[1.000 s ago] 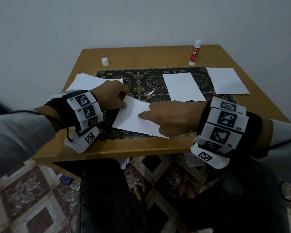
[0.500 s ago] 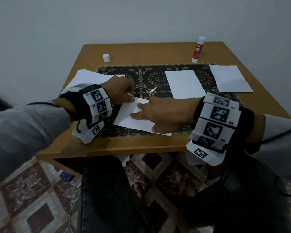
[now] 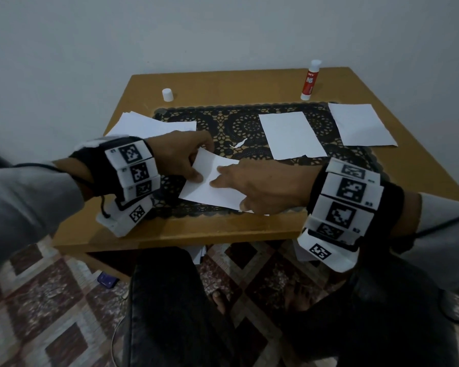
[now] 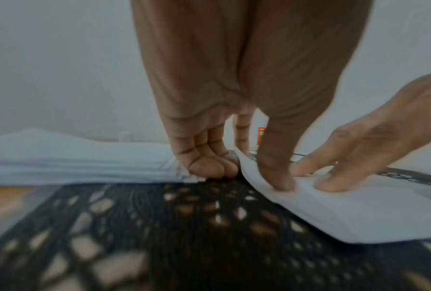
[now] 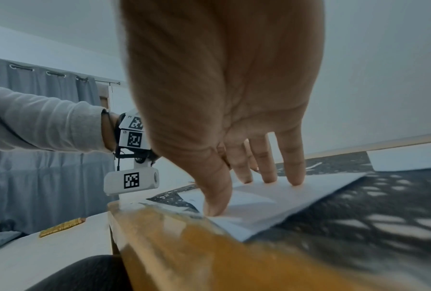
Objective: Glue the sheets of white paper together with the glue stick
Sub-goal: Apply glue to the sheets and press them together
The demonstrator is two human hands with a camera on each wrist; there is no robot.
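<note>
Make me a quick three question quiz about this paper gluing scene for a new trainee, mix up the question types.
1. True or false: the glue stick is in the right hand.
2. Which hand pinches the edge of the sheet being worked on?
A. left hand
B. right hand
C. neither
3. Fill in: the loose white cap stands on the ____, beyond the black lace mat.

Key: 1 false, it stands upright at the far edge. 2 A; the right hand presses flat. 3 table.
</note>
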